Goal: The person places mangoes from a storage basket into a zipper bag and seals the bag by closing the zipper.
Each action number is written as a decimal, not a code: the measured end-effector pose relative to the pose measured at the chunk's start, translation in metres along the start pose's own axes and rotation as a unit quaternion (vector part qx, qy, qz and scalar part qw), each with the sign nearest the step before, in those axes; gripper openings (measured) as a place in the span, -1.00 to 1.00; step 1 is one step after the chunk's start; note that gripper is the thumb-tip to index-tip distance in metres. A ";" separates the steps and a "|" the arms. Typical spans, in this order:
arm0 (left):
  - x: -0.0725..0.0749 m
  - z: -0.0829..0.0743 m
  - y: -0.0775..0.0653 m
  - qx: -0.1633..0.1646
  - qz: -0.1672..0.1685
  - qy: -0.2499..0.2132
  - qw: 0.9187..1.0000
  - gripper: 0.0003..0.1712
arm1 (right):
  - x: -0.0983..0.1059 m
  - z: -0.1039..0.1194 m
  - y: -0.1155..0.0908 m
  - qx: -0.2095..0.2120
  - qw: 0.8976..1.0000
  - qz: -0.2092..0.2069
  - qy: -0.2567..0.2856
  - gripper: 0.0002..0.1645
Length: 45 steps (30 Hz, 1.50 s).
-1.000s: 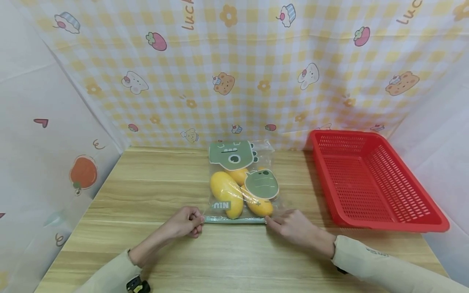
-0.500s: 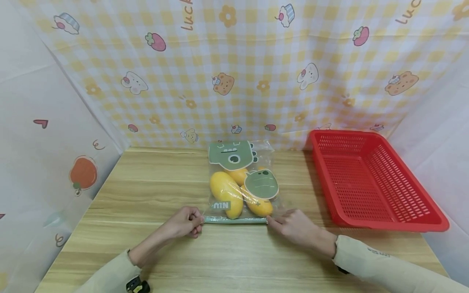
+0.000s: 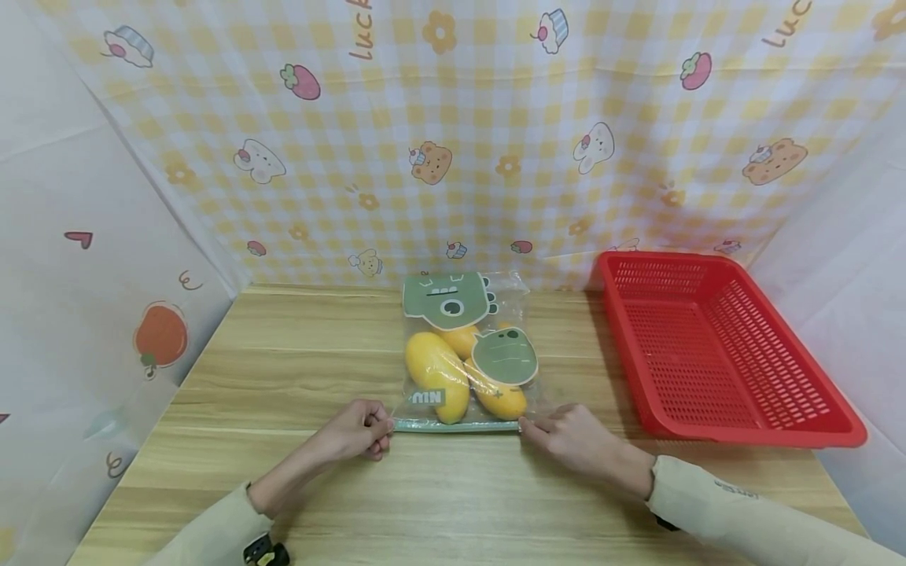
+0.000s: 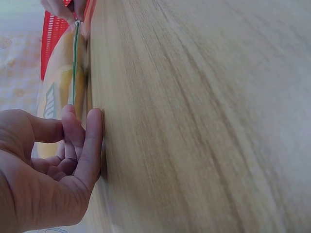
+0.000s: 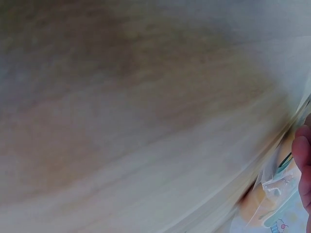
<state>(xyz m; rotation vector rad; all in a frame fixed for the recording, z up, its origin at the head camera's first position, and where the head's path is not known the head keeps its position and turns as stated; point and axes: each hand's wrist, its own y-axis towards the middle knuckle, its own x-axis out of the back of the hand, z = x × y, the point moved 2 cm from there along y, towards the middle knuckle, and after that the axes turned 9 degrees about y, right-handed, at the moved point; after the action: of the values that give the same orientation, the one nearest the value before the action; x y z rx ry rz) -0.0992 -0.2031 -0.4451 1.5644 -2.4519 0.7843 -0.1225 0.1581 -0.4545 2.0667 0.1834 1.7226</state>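
Observation:
A clear zip bag (image 3: 425, 292) printed with green cartoon figures lies on the wooden table, with several yellow mangoes (image 3: 429, 355) inside. Its green zip strip (image 3: 453, 427) runs along the edge closest to the person. At the left end of that strip, my left hand (image 3: 356, 429) pinches the corner between thumb and finger. My right hand (image 3: 572, 440) pinches the strip close to its right end. In the left wrist view the strip (image 4: 74, 63) stretches taut between both hands. Only the fingers (image 5: 302, 155) of my right hand show at the edge of the right wrist view.
To the right of the bag stands a red plastic basket (image 3: 633, 346) with slotted walls and nothing in it. A yellow checked cloth (image 3: 481, 212) hangs behind the wooden table (image 3: 304, 330). White sheets (image 3: 85, 314) hang at the sides.
My right hand has slid slightly to the right along the zip strip. The left hand stays at its corner, and the bag and mangoes have not moved.

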 end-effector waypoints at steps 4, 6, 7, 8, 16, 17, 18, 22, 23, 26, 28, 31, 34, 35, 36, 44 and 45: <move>0.000 0.000 0.000 0.000 0.002 -0.001 1.000 -0.86 | 0.001 0.000 -0.002 -0.001 1.000 -0.007 0.003 -0.65; 0.000 0.000 0.000 0.000 0.001 -0.001 1.000 -0.86 | 0.002 -0.001 -0.002 -0.003 1.000 -0.008 0.005 -0.66; -0.001 0.000 0.000 0.000 0.001 0.000 1.000 -0.86 | 0.002 -0.001 -0.003 -0.004 1.000 -0.009 0.004 -0.66; -0.001 0.000 0.000 0.000 0.000 0.000 1.000 -0.86 | 0.002 -0.001 -0.003 -0.005 1.000 -0.009 0.003 -0.66; 0.000 -0.001 0.001 0.004 -0.004 0.004 1.000 -0.85 | 0.003 -0.004 -0.009 -0.017 1.000 0.001 0.006 -0.66; 0.000 -0.001 0.001 0.004 -0.004 0.003 1.000 -0.85 | 0.003 -0.005 -0.010 -0.019 1.000 0.003 0.007 -0.66; 0.000 -0.001 0.001 0.004 -0.003 0.003 1.000 -0.85 | 0.003 -0.005 -0.010 -0.020 1.000 0.004 0.007 -0.66; 0.000 -0.001 0.001 0.005 -0.002 0.003 1.000 -0.85 | 0.004 -0.005 -0.013 -0.023 1.000 0.001 0.006 -0.67; 0.000 -0.001 0.001 0.005 -0.002 0.002 1.000 -0.85 | 0.004 -0.006 -0.013 -0.023 1.000 -0.001 0.004 -0.67; 0.000 -0.001 0.001 0.007 -0.003 0.001 1.000 -0.84 | 0.004 -0.006 -0.014 -0.025 1.000 -0.006 0.003 -0.66; 0.000 -0.001 0.001 0.007 -0.004 0.001 1.000 -0.84 | 0.004 -0.005 -0.015 -0.029 1.000 -0.006 0.004 -0.66; 0.000 -0.001 0.001 0.006 -0.005 0.002 1.000 -0.84 | 0.005 -0.005 -0.016 -0.034 0.999 -0.007 0.003 -0.67; 0.000 -0.001 0.001 0.004 -0.005 0.003 1.000 -0.84 | 0.005 -0.005 -0.018 -0.038 0.999 -0.006 0.001 -0.66; 0.000 -0.001 0.001 0.003 -0.005 0.004 1.000 -0.84 | 0.005 -0.005 -0.019 -0.040 0.999 -0.005 0.002 -0.66; 0.000 -0.001 0.001 0.002 -0.005 0.004 1.000 -0.84 | 0.005 -0.005 -0.020 -0.041 0.999 -0.004 0.003 -0.66; 0.000 0.001 0.001 -0.006 -0.004 0.005 1.000 -0.83 | 0.006 -0.006 -0.029 -0.052 0.999 0.004 -0.001 -0.57; 0.000 0.001 0.001 -0.007 -0.004 0.004 1.000 -0.83 | 0.007 -0.006 -0.030 -0.054 0.999 0.004 -0.001 -0.58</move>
<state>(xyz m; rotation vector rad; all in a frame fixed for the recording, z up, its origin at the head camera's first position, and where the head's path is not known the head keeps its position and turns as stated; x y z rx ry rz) -0.1002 -0.2029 -0.4462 1.5627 -2.4376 0.7698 -0.1216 0.1890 -0.4603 1.9933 0.0794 1.6980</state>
